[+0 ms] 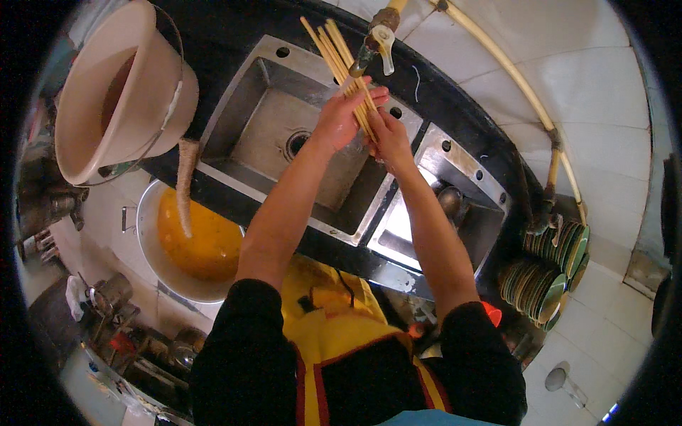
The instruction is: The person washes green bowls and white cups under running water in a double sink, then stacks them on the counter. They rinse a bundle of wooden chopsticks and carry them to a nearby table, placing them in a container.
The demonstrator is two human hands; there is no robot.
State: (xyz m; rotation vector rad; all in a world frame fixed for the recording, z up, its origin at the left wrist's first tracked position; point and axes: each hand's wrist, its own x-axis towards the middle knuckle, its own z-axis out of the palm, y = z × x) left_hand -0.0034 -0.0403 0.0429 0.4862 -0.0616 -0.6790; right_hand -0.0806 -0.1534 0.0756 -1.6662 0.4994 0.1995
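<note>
A bundle of light wooden chopsticks slants over the left basin of a stainless steel double sink. My right hand grips its lower ends. My left hand is wrapped around the middle of the bundle, thumb on top and fingertips showing past the far side. Right above the hands is the mouth of a tap with a pale lever. A short stream of water seems to fall from it onto the chopsticks and my left hand. The drain shows beneath my left wrist.
A large beige bucket with a wire handle stands left of the sink. Below it, a big metal pot holds orange liquid. In the right basin lies a dark rounded metal utensil. Stacked green-rimmed plates stand at the right.
</note>
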